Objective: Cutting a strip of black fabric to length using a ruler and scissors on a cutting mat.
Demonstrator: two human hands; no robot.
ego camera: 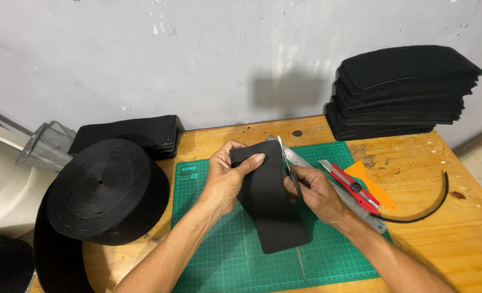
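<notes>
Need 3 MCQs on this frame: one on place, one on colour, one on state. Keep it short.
1. Where is the big roll of black band?
A. left of the cutting mat
B. on the stack of black pieces
C. on the floor

2. What colour is the utility knife?
A. blue
B. red
C. white

3. What is the right hand doing?
A. resting flat
B. holding scissors at the black strip
C. gripping the ruler

Answers:
1 A, the roll sits at the mat's left edge.
2 B, its body is red.
3 B, the blades stand at the strip's edge while the left hand holds the strip.
</notes>
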